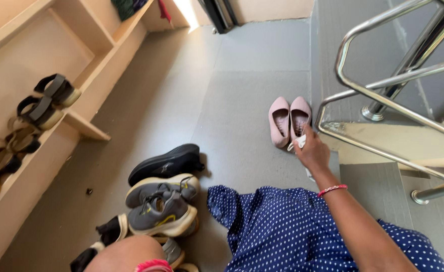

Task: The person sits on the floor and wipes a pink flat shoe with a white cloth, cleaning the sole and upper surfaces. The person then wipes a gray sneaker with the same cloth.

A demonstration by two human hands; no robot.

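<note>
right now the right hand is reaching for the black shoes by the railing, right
Not quite: the shoes by the railing are pink, not black. The head view shows the right hand reaching them, holding something small and white.

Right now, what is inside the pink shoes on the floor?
Both pink shoes look empty: only their pale insoles show. The toe ends are covered, so nothing can be seen in there. The right hand reaches the heel of the nearer one, holding something small and white.

Flats [289,121] beside railing [383,95]; sneakers [164,201] left; sandals [48,103] on shelf [25,171].
</note>
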